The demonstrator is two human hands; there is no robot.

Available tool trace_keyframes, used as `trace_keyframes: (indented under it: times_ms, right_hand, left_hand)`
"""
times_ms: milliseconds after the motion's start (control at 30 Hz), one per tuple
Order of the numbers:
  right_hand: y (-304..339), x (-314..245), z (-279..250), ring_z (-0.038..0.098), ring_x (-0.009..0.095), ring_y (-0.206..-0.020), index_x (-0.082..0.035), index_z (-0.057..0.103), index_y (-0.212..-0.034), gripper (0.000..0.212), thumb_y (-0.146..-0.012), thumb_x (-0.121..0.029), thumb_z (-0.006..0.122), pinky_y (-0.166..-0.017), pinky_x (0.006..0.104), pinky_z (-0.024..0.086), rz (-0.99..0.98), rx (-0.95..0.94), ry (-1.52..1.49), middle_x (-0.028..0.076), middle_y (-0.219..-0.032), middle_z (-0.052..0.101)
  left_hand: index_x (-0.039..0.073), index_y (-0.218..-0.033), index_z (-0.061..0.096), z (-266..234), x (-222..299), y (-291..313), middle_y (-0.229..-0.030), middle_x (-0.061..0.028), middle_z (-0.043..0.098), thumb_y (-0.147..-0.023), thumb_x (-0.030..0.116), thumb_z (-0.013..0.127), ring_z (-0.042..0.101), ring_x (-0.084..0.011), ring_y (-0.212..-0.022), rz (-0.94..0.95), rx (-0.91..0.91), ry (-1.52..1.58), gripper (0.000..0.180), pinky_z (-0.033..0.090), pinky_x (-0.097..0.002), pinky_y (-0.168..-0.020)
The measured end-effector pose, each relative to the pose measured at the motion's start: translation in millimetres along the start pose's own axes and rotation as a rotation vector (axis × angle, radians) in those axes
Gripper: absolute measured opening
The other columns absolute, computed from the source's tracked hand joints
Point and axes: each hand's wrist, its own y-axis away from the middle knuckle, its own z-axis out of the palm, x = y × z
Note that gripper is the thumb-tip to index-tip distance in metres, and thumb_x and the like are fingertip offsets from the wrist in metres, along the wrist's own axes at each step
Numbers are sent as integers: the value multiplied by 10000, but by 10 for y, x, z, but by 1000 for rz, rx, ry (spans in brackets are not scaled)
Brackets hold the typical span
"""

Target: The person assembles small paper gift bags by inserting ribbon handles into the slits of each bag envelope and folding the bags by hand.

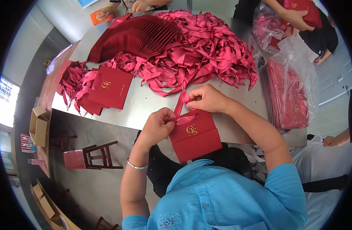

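Note:
A small red paper gift bag (199,143) with a gold emblem hangs in front of me at the table's near edge. My left hand (157,128) pinches the pink-red ribbon (180,107) at the bag's upper left corner. The right hand (208,100) has its thumb and fingertips closed on the same ribbon above the bag's top edge. Part of the ribbon loops across the bag's mouth, and the rest rises toward a large heap of pink-red ribbons (206,50). My fingers partly hide where the ribbon meets the bag.
Many folded red bags (134,38) stand fanned in a row behind the ribbons. Ribboned bags (111,88) lie at left on the metal table (137,115). Plastic-wrapped red bags (287,96) stand at right. Other people's hands (139,5) work across the table. A wooden stool (93,156) is left.

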Motion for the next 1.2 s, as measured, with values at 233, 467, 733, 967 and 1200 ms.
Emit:
trace_keyframes:
  times_ms: [233,467,733,967,1200]
  right_hand:
    - [24,69,138,634,325,-730,-37,673,-809,185,-743,-207,708,-660,406,495,-80,290,353,134,-766,659]
    - [-26,-35,167,658,259,-680,-25,692,-795,227,-774,-246,742,-648,359,507,75,338,247,125,-736,675]
    - [-137,205,134,659,211,-625,-9,698,-760,260,-785,-265,739,-617,342,509,157,351,65,122,-672,677]
    - [-143,184,107,612,122,-594,25,688,-757,245,-800,-208,749,-577,310,486,174,325,-152,102,-627,651]
    - [-146,236,144,565,77,-577,29,664,-765,163,-832,-109,720,-533,276,463,42,497,38,79,-641,655]
  left_hand:
    - [-19,-907,557,76,-101,-16,-706,-16,576,-805,-55,554,502,-59,-506,3,65,-63,109,411,-216,-442]
    - [-35,-918,587,177,-144,34,-718,-46,601,-807,-35,565,564,-96,-587,100,189,-214,113,473,-270,-518]
    - [29,-1002,660,489,-21,122,-968,-165,640,-812,42,611,637,-350,-746,310,556,-757,197,527,-401,-698]
    - [40,-938,670,642,64,-174,-886,-119,654,-821,75,632,635,-304,-759,560,440,-841,128,502,-379,-710]
    - [55,-832,663,639,-29,-329,-774,-99,649,-801,123,680,644,-296,-719,531,426,-721,76,506,-386,-662]
